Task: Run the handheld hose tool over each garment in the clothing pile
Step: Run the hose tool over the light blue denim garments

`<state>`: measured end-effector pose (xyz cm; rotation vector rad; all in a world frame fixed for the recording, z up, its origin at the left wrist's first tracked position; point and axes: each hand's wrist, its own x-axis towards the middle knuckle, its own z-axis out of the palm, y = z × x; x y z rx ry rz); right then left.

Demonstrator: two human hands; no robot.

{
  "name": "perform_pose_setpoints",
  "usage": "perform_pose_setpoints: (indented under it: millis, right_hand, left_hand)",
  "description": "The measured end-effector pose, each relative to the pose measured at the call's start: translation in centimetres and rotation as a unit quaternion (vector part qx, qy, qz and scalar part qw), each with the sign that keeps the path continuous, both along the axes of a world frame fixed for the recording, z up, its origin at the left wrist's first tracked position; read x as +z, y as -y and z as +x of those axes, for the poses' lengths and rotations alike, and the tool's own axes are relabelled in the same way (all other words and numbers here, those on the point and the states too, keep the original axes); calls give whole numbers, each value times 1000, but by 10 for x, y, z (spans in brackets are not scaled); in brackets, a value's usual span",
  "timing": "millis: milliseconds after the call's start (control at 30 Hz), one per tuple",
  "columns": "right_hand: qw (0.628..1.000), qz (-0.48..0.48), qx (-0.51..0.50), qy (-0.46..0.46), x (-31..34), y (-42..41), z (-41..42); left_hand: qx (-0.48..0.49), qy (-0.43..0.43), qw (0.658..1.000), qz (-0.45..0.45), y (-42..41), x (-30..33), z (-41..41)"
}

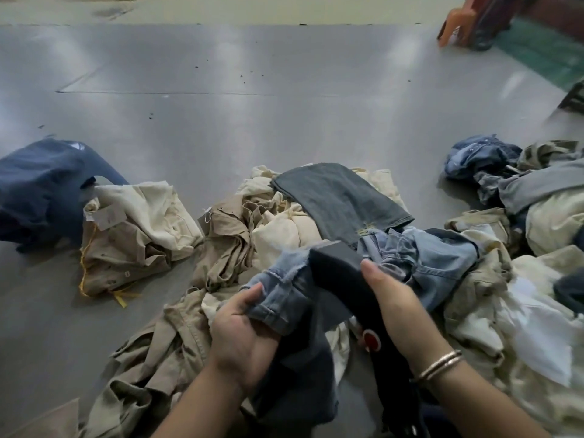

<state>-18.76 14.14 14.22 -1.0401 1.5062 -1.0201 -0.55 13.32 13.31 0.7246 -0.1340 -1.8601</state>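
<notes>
Hands: two; left hand [243, 327] grips denim garment [278, 298], right hand [392, 298] one hose tool [338, 273].

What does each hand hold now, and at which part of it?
The left hand grips the light blue denim garment at its hemmed edge. The right hand grips the black handheld tool along its body, just behind its head.

Grey sheet-metal work surface [252, 105] is filling most of the view, showing seams and small dark specks; broad soft patches of overhead light are reflecting off it. Beyond its far edge a pale yellowish strip [221, 14] is running across. At top right an orange plastic stool [455, 26] is standing beside a green floor area [543, 55].
</notes>
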Motion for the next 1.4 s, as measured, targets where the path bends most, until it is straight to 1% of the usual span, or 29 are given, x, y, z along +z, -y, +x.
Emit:
perform_pose_setpoints:
  millis: [100, 167, 200, 267, 333, 400, 500, 600, 667, 733, 800, 833, 867, 933, 967, 1067, 1133, 1300, 1367, 1400]
  right_hand:
    - [995, 26, -88, 28, 6, 13, -19]
    - [989, 35, -116, 87, 10, 14, -27]
    - [986, 35, -113, 115, 11, 12, -29]
    - [990, 28, -67, 124, 11, 5, -30]
    - [995, 16, -1, 102, 10, -1, -25]
    - [996, 7, 40, 76, 9, -5, -16]
    - [996, -12, 66, 62, 5, -9, -6]
    - [994, -8, 85, 75, 6, -11, -1]
    - [991, -3, 112, 70, 8, -13, 0]
    - [992, -4, 121, 34, 9, -13, 1]
    - [995, -15, 89, -31, 10, -9, -1]
    - [996, -19, 66, -58, 12, -6, -4]
    - [997, -15, 42, -65, 14, -4, -7]
    - [999, 4, 15, -31, 17, -2, -14]
    - [1000, 12, 21, -17, 19, -3, -14]
    - [995, 20, 87, -34, 15, -11, -5]
    - [993, 18, 107, -50, 10, -14, 3]
    - [995, -14, 33, -92, 4, -5, 6]
    - [996, -19, 26, -83, 5, -2, 4]
    - [996, -20, 39, -78, 5, -2, 3]
  left_hand:
    - [7, 28, 999, 26, 0, -2, 3]
    - [20, 23, 999, 39, 2, -3, 9]
    - [17, 15, 999, 44, 4, -2, 12]
    - [-8, 44, 998, 48, 7, -1, 15]
    - [-25, 107, 993, 53, 9, -1, 14]
    - [-26, 134, 990, 47, 7, -2, 9]
    - [12, 151, 988, 10, 5, -5, 4]
    - [24, 198, 980, -20, 4, -6, 1]
    - [18, 252, 966, -51, 2, -7, 0]
    - [-2, 343, 934, -101, 0, -9, 1]
    - [-19, 418, 898, -136, -2, -10, 1]
    - [-24, 436, 889, -141, -3, -11, 1]
    - [-27, 447, 883, -141, -3, -11, 1]
    - [-32, 455, 880, -134, -3, -11, -2]
    - [-35, 458, 878, -133, -3, -11, -3]
    - [-52, 466, 871, -142, -7, -8, -7]
    - [-57, 439, 884, -149, -9, -6, -7]
    - [-25, 383, 920, -78, -6, -11, -5]
    - [-31, 363, 929, -73, -5, -11, -4]
    - [-31, 362, 928, -78, -4, -11, -3]
